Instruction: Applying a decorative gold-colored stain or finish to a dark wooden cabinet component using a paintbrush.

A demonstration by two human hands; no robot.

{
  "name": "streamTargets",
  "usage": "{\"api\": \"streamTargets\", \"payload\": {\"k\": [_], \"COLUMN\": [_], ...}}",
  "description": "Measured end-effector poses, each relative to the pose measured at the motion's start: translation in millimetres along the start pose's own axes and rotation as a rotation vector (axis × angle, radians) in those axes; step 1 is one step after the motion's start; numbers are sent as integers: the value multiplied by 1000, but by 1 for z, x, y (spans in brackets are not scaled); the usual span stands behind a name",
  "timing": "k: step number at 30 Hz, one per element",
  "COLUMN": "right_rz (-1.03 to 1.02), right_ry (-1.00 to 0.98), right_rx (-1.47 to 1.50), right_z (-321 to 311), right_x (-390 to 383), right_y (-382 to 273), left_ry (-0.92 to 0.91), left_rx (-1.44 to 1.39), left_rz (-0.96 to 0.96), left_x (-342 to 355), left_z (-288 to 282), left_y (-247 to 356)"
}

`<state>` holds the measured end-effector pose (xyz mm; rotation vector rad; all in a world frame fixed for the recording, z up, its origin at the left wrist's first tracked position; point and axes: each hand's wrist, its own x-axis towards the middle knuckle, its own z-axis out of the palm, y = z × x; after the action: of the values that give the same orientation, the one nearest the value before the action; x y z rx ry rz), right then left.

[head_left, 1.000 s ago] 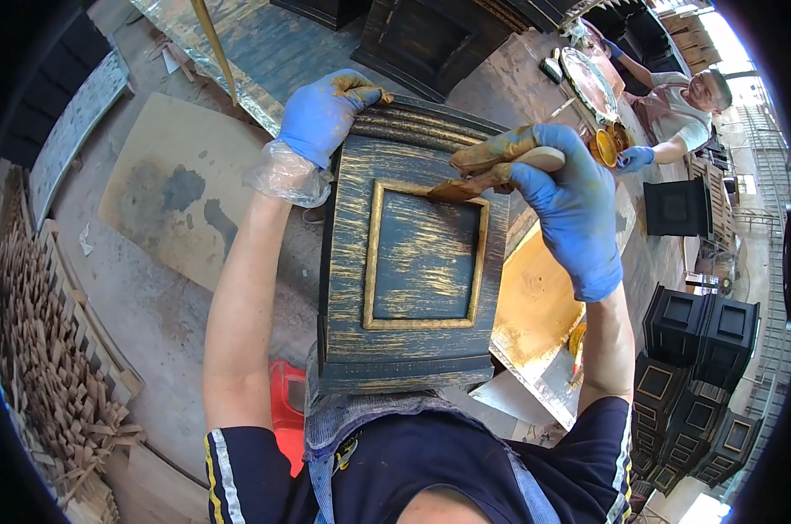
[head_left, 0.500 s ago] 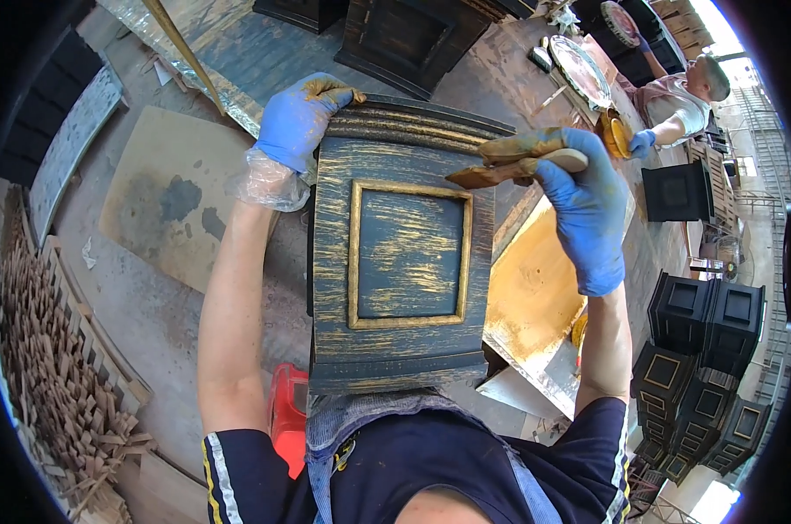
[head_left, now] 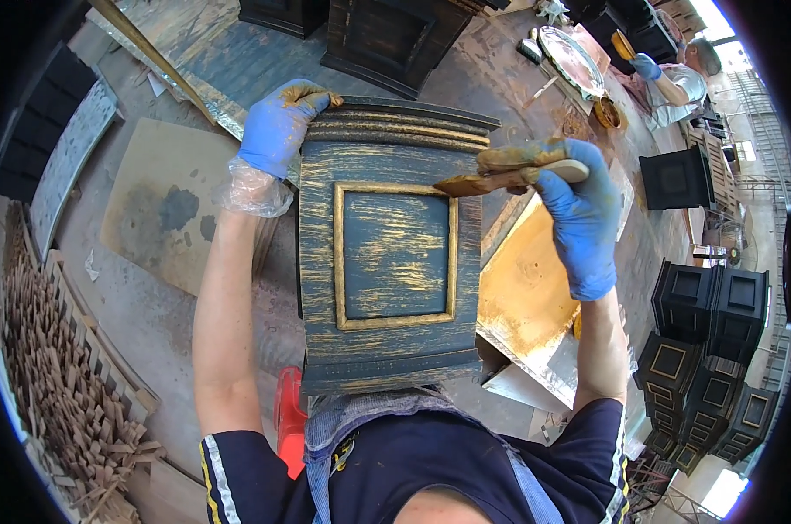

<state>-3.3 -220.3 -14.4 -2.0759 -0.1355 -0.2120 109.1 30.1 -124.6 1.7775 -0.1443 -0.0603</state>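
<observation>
A black wooden cabinet-like piece (head_left: 387, 349) with streaky gold brush marks stands upright against my front. Its face carries a raised gold frame (head_left: 395, 323) around a sunken panel. My left hand (head_left: 278, 131), in a stained blue glove with clear plastic at the wrist, is closed over the far left corner of its moulded top edge. In my right hand (head_left: 583, 214), also blue-gloved, is a flat paint brush (head_left: 491, 181) with a wooden handle. Its bristle tip lies over the frame's far right corner; I cannot tell whether it touches. Brown-gold stain coats the right glove's fingers.
A gold-smeared board (head_left: 531, 279) lies right of the piece. Beyond it are a round tray (head_left: 572, 61), an amber bowl (head_left: 607, 113) and a co-worker (head_left: 679, 92). Black cabinets (head_left: 710, 306) stand at right. Wood strips (head_left: 72, 375) fill the left; a red object (head_left: 291, 419) is near me.
The piece and both my hands have shifted slightly left in view, with the brush still near the frame's corner. The co-worker's gloved hand has risen away from the amber bowl, holding a yellow object.
</observation>
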Motion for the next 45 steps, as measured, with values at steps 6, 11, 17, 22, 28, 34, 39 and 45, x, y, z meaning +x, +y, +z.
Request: {"api": "streamTargets", "payload": {"k": [6, 11, 17, 22, 28, 34, 39, 45], "right_rz": [-31, -36, 34, 121, 87, 205, 155, -20], "right_ry": [127, 150, 316, 307, 322, 373, 436, 417], "right_rx": [-108, -49, 282, 563, 1348, 1742, 1977, 1740], "right_z": [-1, 5, -37, -45, -10, 48, 69, 44], "right_x": [-2, -11, -20, -55, -66, -87, -91, -45], "right_y": [16, 21, 24, 52, 78, 87, 95, 80], "left_ry": [5, -51, -24, -45, -21, -141, -101, -129], "left_rx": [50, 2, -32, -174, -115, 9, 188, 349], "left_rz": [23, -33, 260, 50, 11, -30, 33, 50], "left_x": [-3, -1, 3, -14, -6, 9, 13, 6], "left_z": [-2, -8, -6, -14, -15, -15, -17, -22], "left_y": [-1, -3, 1, -4, -2, 3, 0, 11]}}
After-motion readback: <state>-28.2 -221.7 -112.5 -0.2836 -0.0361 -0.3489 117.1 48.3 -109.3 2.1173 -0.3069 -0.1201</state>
